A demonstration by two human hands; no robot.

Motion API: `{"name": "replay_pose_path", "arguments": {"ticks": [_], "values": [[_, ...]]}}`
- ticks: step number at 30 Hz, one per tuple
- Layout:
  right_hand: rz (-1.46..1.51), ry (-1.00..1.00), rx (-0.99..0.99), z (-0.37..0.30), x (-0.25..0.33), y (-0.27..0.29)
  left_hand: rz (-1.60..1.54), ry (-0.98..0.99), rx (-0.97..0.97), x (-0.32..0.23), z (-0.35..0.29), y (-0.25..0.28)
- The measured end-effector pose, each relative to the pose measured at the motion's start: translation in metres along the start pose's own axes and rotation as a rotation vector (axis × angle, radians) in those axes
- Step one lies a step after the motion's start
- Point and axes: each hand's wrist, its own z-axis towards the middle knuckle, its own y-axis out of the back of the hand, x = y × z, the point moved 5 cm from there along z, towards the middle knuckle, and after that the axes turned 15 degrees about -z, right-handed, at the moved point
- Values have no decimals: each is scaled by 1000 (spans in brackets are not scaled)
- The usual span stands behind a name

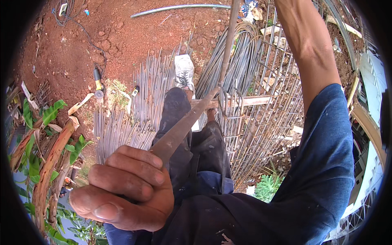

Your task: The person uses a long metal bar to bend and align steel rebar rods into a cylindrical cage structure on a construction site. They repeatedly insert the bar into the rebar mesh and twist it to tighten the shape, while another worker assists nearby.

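Note:
My left hand (126, 190) is closed in a fist around the near end of a long, rusty metal bar (192, 114), close in front of me. The bar slants away up and to the right, looks bent partway, and leaves at the top edge. My right arm (312, 53), in a blue sleeve, reaches forward past the upper edge, so its hand is out of sight. Beneath the bar, square steel stirrups (232, 106) stand around a wooden plank (253, 101). My legs, in dark trousers, are below, one foot in a worn white shoe (184, 69).
Cut steel rods (153, 81) lie in rows at left, with bent rods (245, 45) beyond. A tied rebar cage (269, 122) runs along the right. An angle grinder (98, 81) with its cord and a tape measure (135, 90) lie on red soil. Banana plants (49, 143) grow at left.

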Motion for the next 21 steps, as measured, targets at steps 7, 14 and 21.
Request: {"name": "replay_pose_path", "arguments": {"ticks": [7,14,21], "values": [[-19,-99,-37,9,4,11,-159,84,488,-2,14,14],[-291,-83,94,27,-19,9,-45,-106,170,14,9,12],[-367,-175,40,43,-30,18,-59,44,303,11,4,-2]]}}
